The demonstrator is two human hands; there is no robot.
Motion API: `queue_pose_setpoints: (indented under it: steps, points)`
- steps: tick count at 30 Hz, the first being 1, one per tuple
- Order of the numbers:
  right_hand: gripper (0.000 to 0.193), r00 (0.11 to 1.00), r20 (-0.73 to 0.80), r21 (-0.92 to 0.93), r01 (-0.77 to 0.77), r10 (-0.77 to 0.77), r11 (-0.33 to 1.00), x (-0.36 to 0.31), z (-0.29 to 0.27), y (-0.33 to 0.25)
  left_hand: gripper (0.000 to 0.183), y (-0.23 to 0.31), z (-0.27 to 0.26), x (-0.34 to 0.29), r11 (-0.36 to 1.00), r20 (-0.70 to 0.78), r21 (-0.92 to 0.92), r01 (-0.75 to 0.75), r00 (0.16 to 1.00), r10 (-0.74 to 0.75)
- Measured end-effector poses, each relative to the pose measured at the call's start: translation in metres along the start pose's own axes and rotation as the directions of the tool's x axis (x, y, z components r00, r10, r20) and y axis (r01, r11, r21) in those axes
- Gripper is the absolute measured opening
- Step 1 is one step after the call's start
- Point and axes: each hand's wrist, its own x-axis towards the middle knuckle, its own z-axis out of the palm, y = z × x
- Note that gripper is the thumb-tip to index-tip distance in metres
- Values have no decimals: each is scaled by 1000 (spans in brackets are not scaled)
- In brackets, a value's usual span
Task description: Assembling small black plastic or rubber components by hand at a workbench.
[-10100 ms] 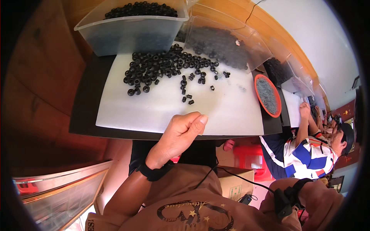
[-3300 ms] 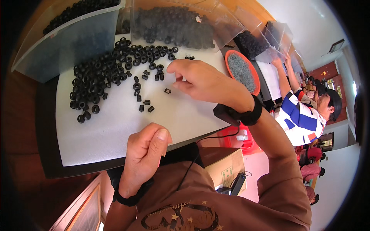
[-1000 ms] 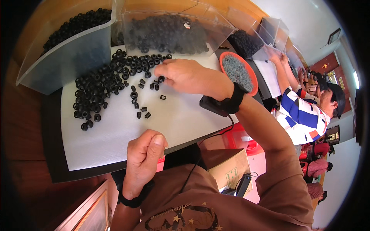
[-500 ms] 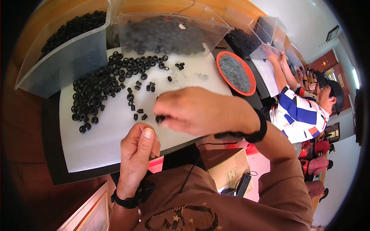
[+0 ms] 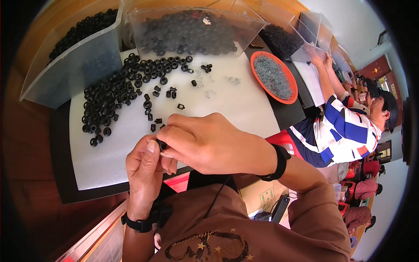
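My two hands meet above the near edge of the white mat (image 5: 227,107). Between the fingertips of my right hand (image 5: 214,144) is a small black plastic part (image 5: 162,145), mostly covered by the fingers. My left hand (image 5: 146,163) is closed, its thumb pressed to the fingers right beside that part. Whatever the left fingers pinch is hidden. Just beyond the hands lie several small black square-ended pieces (image 5: 158,121). A heap of black rings (image 5: 104,100) spreads over the mat's left side.
Clear bins of black parts stand at the left (image 5: 72,65) and back (image 5: 183,32). An orange bowl (image 5: 295,94) of small springs sits at the mat's right, with loose springs (image 5: 233,80) on the mat. A co-worker (image 5: 345,126) works at the right, beside another bin (image 5: 281,41).
My right hand has come down and left with the black part to meet my left hand. The left hand has shifted slightly left. The view has moved a little.
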Motion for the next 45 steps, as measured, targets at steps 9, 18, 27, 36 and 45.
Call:
queue_pose_setpoints:
  steps: [9,18,27,36,45]
  points:
    - [20,994,106,17,13,-15,1000,4,-5,-2,35,5,3,-2,997,-31,4,79,996,-79]
    - [18,956,224,98,-213,188,972,28,-54,66,25,3,-1,-7,992,58,115,51,997,-58]
    - [12,849,280,-438,-302,448,847,47,-23,122,25,2,1,-8,991,68,136,17,997,-26]
    - [14,866,314,-357,-273,390,893,45,-39,116,25,0,-3,-7,997,71,82,2,997,-8]
    - [12,800,350,-426,-328,487,843,29,-56,123,24,-1,-1,-7,996,55,92,3,998,-8]
